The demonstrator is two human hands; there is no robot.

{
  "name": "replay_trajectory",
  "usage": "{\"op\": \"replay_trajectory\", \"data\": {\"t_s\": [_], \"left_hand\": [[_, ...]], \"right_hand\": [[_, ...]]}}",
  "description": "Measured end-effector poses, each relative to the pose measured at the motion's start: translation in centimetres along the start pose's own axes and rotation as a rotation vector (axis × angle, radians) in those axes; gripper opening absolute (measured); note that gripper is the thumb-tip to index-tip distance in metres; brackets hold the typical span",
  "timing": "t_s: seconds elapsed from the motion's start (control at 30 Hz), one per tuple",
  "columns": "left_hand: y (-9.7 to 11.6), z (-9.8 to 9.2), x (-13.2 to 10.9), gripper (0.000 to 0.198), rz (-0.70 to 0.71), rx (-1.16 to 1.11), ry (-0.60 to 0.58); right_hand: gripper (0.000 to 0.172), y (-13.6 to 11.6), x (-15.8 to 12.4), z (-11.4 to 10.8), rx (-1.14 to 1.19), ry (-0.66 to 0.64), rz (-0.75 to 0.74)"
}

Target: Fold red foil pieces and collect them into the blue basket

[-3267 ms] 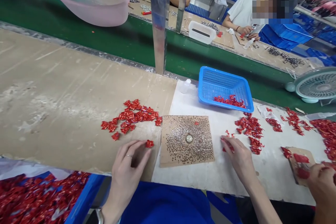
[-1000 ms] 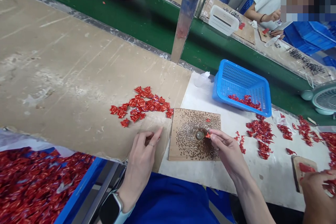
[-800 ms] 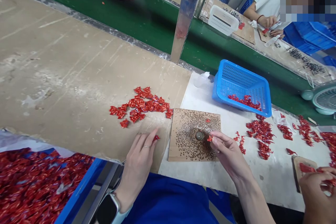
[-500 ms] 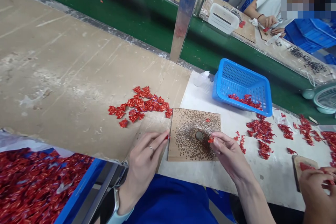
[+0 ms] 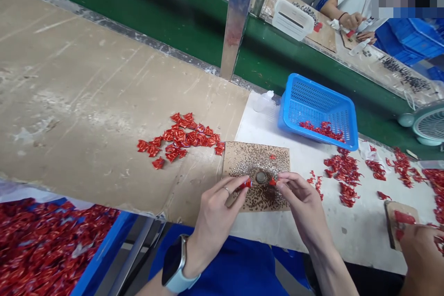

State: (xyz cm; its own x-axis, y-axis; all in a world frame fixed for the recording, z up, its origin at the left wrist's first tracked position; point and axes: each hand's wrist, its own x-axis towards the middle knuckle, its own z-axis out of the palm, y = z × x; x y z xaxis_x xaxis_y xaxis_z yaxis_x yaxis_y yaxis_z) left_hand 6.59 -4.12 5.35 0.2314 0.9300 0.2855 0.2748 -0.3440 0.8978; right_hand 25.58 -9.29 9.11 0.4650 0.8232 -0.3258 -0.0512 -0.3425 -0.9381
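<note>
My left hand (image 5: 217,212), with a ring and a watch, pinches a small shiny red piece (image 5: 246,183) over the left part of a square cardboard pad (image 5: 231,157). Between the fingertips of my right hand (image 5: 303,196) is a smaller red piece (image 5: 272,181), over the pad's right part. The two pieces face each other, apart. Brown specks cover the pad, and a round grey disc (image 5: 261,176) sits at its middle, just behind the pieces. Another red bit (image 5: 272,157) lies near the pad's far edge.
Folded red pieces (image 5: 180,136) lie left of the pad. A blue basket (image 5: 319,95) holds thin red parts, and more red heaps (image 5: 343,171) lie beside it. A clear bottle (image 5: 264,101) stands behind. At right is a co-worker's hand (image 5: 421,249); a blue crate (image 5: 100,254) is lower left.
My left hand has moved right, over the pad, bringing its red piece close to the one in my right hand. The right hand has shifted only slightly. The view has moved a little.
</note>
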Motion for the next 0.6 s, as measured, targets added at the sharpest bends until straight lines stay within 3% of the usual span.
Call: {"op": "replay_trajectory", "data": {"t_s": [0.2, 0.6], "left_hand": [[0.8, 0.8, -0.3, 0.017, -0.101, -0.037, -0.026], [1.1, 0.6, -0.2, 0.017, -0.100, -0.022, -0.052]], "right_hand": [[0.010, -1.0, -1.4, 2.2, -0.042, -0.051, -0.187], [0.015, -0.4, -1.1, 3.0, -0.045, -0.086, -0.193]]}}
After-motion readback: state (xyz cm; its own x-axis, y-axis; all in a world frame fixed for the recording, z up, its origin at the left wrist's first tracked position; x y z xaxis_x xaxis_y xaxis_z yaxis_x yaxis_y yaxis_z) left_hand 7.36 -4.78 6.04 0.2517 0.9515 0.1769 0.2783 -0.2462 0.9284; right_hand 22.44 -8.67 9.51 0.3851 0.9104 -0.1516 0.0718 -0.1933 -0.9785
